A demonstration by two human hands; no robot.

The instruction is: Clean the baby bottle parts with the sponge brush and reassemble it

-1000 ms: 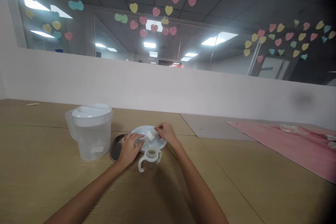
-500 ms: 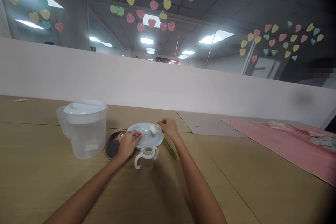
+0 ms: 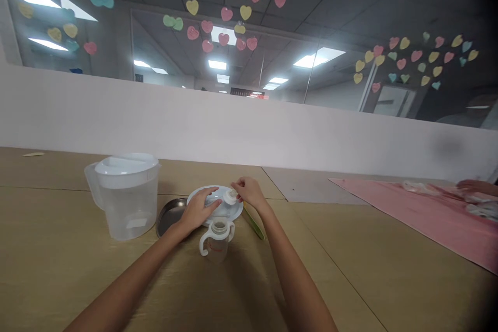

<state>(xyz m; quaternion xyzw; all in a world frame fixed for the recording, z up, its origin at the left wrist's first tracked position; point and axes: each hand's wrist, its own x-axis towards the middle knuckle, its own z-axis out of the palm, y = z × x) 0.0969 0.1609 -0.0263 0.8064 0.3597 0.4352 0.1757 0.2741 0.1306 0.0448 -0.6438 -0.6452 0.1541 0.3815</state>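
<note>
My right hand (image 3: pixel 249 192) pinches a small white bottle top (image 3: pixel 230 196), which looks like a collar with a clear teat, above the right side of a pale blue plate (image 3: pixel 232 213). Over the plate's left side is my left hand (image 3: pixel 199 208), fingers apart and holding nothing, its thumb pointing toward the bottle top. A clear baby bottle (image 3: pixel 218 249) with two white handles stands upright and uncapped in front of the plate. Partly behind my left hand lies a round dark metal dish (image 3: pixel 167 215).
A large clear plastic pitcher (image 3: pixel 130 207) with a white lid stands left of the dish. A green, slender object (image 3: pixel 254 224) lies by my right wrist. Farther right, another person's hand (image 3: pixel 478 185) is over a pink cloth (image 3: pixel 420 218). A low white wall (image 3: pixel 241 124) runs behind the table.
My left hand has opened from a pinch and shifted right over the plate. The bottle top has tilted in my right hand. Another person's hand has appeared at the right edge.
</note>
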